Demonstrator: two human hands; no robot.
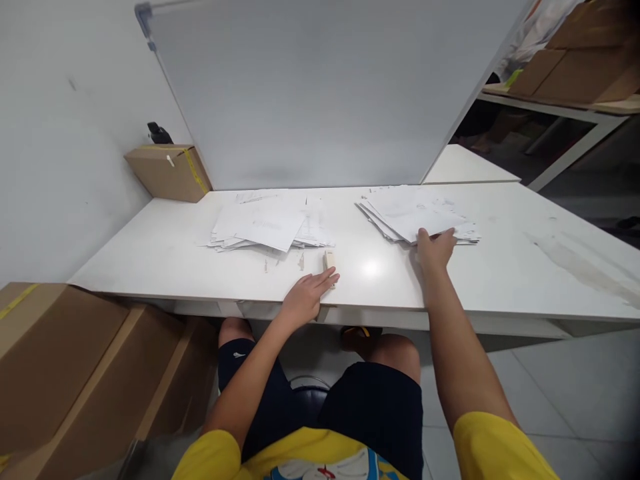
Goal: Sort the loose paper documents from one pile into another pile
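Note:
Two loose stacks of white papers lie on a white table (500,280). My right hand (436,248) reaches forward and rests flat on the near edge of the right paper stack (417,213), fingers spread. My left hand (309,293) lies flat at the table's front edge, fingers stretched out and touching a small beige stapler-like object (329,261). The left paper stack (273,223) sits beyond the left hand, untouched. A few tiny bits lie on the table in front of that stack.
A large whiteboard (320,93) leans upright behind the table. A taped cardboard box (167,172) sits at the table's back left corner. Big cardboard boxes (75,373) stand at my left. Another table with boxes (585,73) is at the far right.

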